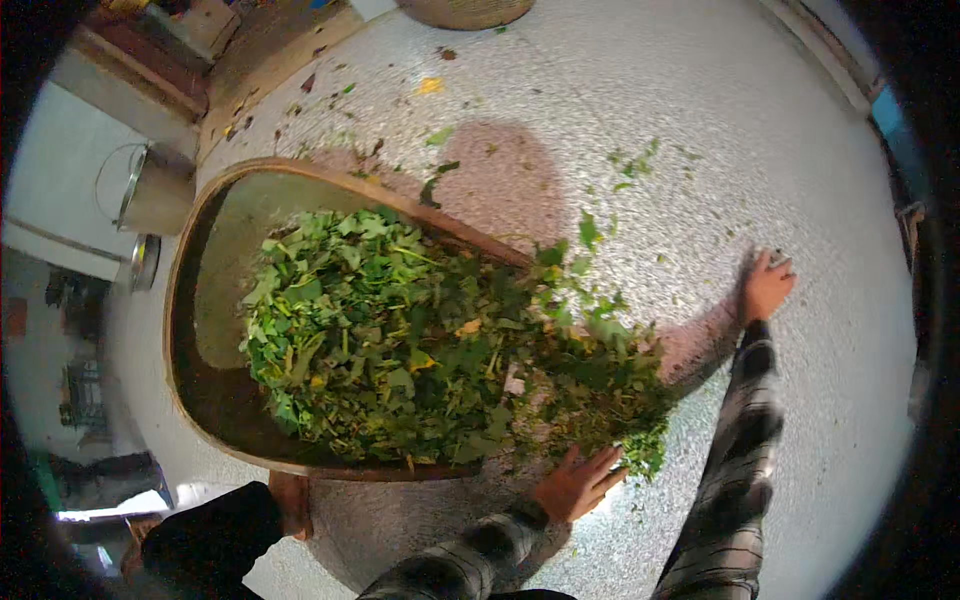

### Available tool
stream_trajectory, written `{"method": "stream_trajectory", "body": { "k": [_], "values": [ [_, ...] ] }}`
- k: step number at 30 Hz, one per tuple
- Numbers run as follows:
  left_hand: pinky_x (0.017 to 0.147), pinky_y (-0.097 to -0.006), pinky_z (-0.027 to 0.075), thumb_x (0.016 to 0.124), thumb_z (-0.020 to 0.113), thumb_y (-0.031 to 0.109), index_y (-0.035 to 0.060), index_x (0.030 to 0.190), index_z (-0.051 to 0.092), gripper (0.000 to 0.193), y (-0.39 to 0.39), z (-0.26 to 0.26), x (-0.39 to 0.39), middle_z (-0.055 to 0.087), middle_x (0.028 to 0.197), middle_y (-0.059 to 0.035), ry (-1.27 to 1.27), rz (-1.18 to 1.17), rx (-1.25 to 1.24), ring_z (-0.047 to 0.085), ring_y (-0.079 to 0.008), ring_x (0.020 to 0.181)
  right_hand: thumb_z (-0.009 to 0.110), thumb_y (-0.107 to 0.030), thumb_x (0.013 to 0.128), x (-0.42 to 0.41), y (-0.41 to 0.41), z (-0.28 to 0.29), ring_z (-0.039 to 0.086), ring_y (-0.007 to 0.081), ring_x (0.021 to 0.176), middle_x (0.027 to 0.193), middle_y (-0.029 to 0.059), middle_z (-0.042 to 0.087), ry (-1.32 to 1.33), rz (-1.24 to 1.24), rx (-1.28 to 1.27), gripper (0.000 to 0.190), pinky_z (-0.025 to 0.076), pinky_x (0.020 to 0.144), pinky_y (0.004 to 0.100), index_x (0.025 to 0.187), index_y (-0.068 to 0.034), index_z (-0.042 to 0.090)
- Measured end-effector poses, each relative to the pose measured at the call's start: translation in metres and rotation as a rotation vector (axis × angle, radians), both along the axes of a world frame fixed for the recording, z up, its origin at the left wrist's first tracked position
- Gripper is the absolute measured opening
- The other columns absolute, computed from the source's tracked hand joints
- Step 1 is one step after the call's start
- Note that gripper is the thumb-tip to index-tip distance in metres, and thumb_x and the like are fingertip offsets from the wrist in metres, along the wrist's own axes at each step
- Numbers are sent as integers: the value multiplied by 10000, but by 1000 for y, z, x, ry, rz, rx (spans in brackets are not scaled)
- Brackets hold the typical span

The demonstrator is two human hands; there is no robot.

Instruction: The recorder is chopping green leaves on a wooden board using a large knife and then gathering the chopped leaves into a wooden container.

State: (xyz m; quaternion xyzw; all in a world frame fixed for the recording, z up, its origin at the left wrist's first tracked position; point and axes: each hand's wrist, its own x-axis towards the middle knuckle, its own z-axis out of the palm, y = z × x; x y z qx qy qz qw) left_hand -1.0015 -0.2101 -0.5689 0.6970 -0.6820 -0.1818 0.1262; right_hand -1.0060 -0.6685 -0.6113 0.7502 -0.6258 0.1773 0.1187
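Note:
A large scoop-shaped winnowing basket (184, 247) lies on the floor, its rim raised at the left and its wide mouth facing right. Chopped green leaves (375, 337), with a few yellow bits, fill its middle and spill over the mouth onto the floor. My left hand (577, 484) is at the lower edge of the spilled leaves, fingers spread and palm down; contact with the leaves is hard to judge. Farther right, away from the heap, my right hand (769, 285) reaches down at the floor with fingers bent. Whether anything small is under those fingertips cannot be told.
Leaf scraps (637, 161) are scattered over the speckled floor (825, 420). A metal bucket (157, 191) and a metal bowl (145, 262) stand beyond the basket's left side. Part of a round basket (465, 11) shows at the top. A bare foot (291, 506) is against the basket's lower rim.

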Motion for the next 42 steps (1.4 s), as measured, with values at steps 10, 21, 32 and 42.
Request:
{"method": "stream_trajectory", "body": {
  "k": [10, 21, 32, 42],
  "values": [
    [978, -520, 257, 857, 437, 320, 126, 1362, 275, 565, 1, -4, 3, 167, 1445, -88, 72, 17, -47, 140, -232, 1330, 474, -451, 823, 215, 31, 12, 475, 390, 1041, 1164, 214, 504, -357, 625, 87, 572, 350, 909, 464, 1231, -52, 445],
    [978, -555, 216, 849, 451, 319, 141, 1365, 275, 573, -5, -23, -19, 171, 1443, -89, 101, 28, -15, 141, -223, 1334, 494, -244, 829, 184, 182, 43, 332, 337, 1229, 1290, 136, 421, -154, 1560, 388, 406, 289, 1016, 416, 1193, -64, 483],
    [928, -542, 283, 833, 508, 313, 127, 1349, 305, 585, -5, 0, -3, 198, 1416, -143, -33, -3, -39, 230, -236, 1299, 497, -321, 816, 148, 147, 54, 352, 339, 1217, 1294, 185, 406, -338, 1268, 149, 476, 252, 1015, 443, 1198, -37, 468],
    [937, -591, 245, 836, 456, 325, 149, 1305, 370, 508, -3, -2, 3, 283, 1382, -140, -119, -52, -69, 227, -266, 1299, 413, -436, 874, 53, 259, 69, 253, 333, 1280, 1348, 206, 320, -341, 1532, 854, 607, 190, 1060, 411, 1292, 0, 348]
  ]
}}
